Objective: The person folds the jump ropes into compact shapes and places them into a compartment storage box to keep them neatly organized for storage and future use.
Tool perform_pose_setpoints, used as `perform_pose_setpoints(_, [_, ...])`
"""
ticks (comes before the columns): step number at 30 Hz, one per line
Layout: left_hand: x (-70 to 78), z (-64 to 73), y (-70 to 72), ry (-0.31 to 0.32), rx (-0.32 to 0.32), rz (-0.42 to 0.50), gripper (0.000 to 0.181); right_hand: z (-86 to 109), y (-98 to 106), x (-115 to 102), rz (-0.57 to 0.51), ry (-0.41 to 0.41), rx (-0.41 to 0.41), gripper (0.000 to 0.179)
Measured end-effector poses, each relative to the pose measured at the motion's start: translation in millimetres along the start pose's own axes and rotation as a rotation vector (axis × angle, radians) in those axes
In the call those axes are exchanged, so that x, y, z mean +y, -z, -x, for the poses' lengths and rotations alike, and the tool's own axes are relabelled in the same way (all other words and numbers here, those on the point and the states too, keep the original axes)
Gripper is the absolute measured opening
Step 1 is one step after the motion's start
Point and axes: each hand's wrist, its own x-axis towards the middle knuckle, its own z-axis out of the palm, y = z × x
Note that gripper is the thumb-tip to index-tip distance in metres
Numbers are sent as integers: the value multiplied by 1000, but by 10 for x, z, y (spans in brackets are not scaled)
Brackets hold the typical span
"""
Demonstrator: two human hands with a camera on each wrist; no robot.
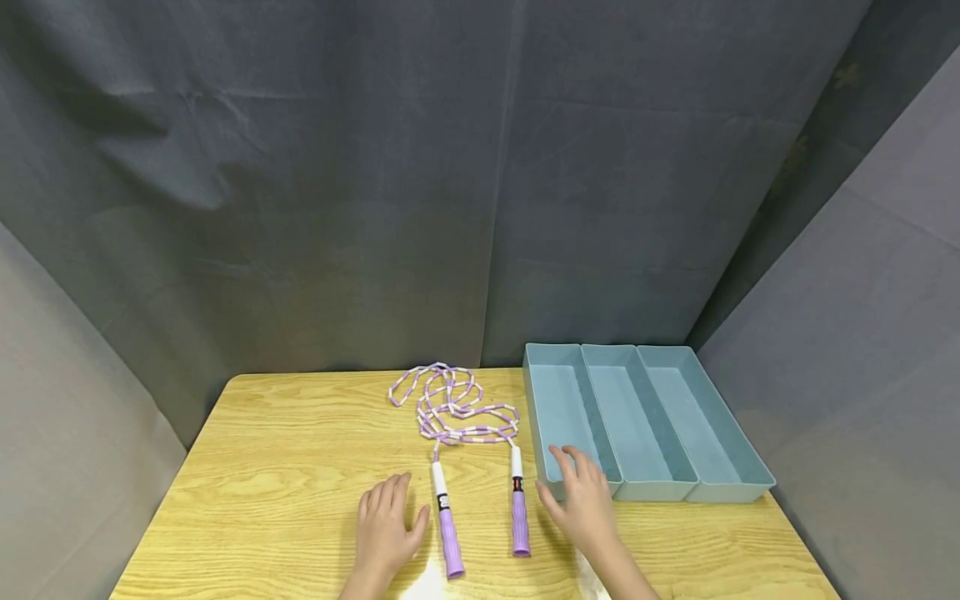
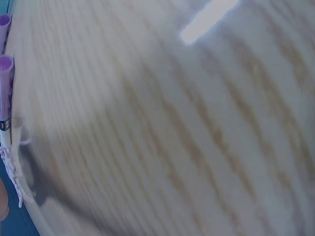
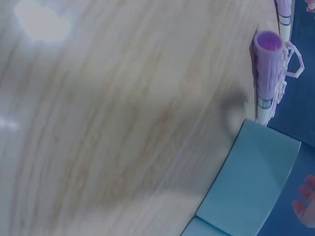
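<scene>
Three blue bins (image 1: 628, 421) were ranged side by side; jump rope (image 1: 439, 477) was laid beside them. Left hand (image 1: 386, 529) and right hand (image 1: 587, 502) were held spread.

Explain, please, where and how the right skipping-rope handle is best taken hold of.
Probably best by its purple grip, with the right hand coming from above and the right. The handle lies flat, grip end nearest, so the hand could close across its narrow width. The beaded rope leaves from the opposite, white end.
</scene>
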Motion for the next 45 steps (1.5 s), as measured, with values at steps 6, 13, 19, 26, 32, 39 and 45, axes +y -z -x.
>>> perform_pose_setpoints(6, [55, 49, -36, 24, -11, 10, 57, 44, -78, -66, -4, 27, 15, 53])
perform_pose_setpoints(13, [96, 105, -113, 44, -46, 15, 56, 92, -149, -133, -19, 19, 9, 52])
perform_pose_setpoints(19, [162, 107, -149, 65, -72, 26, 55, 121, -224, -172, -12, 29, 7, 47])
perform_pose_setpoints(26, [240, 106, -166, 81, -80, 40, 55, 174, -290, -204, -8, 36, 84, 42])
perform_pose_setpoints(32, [268, 115, -181, 85, -92, 31, 55, 241, -353, -214, -10, 71, 100, 40])
perform_pose_setpoints(39, [303, 107, -207, 108, -119, 49, 55, 294, -432, -247, -28, 64, 84, 39])
perform_pose_setpoints(45, [340, 95, -230, 137, -156, 63, 56, 316, -491, -269, -25, 18, 32, 39])
